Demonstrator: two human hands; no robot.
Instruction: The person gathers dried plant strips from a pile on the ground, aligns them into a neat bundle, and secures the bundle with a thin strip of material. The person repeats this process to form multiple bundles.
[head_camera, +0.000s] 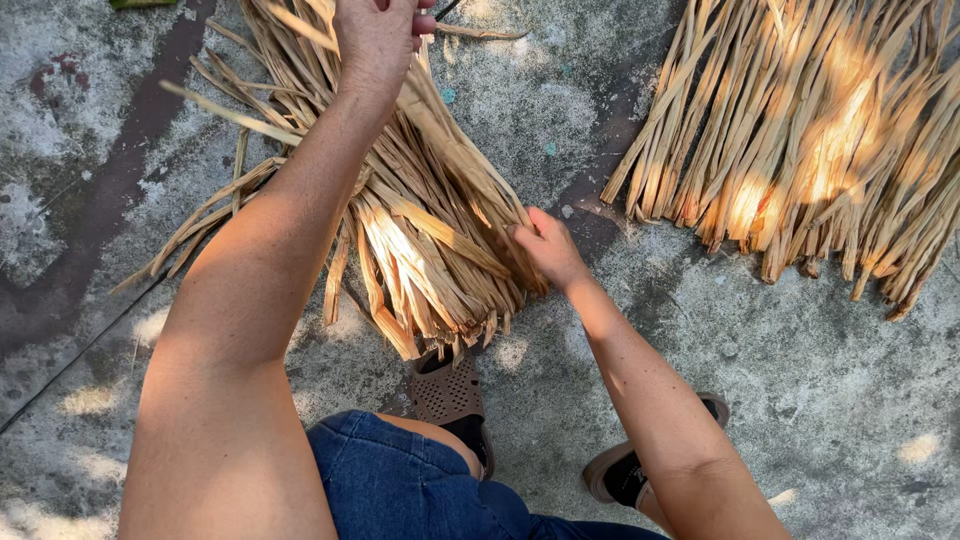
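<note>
A bundle of dried tan reed strips (420, 240) lies on the concrete ground in front of me, its cut ends pointing toward my feet. My left hand (375, 35) reaches across the top of the bundle at the upper edge of the view, fingers closed on the strips there. My right hand (545, 248) presses against the bundle's right side near the cut ends, fingers curled onto the strips.
A second, wider layer of dried strips (810, 140) lies spread at the upper right. My feet in brown perforated sandals (450, 395) stand just below the bundle, with denim-covered knee (400, 480) at the bottom. Stained grey concrete (800, 400) surrounds everything.
</note>
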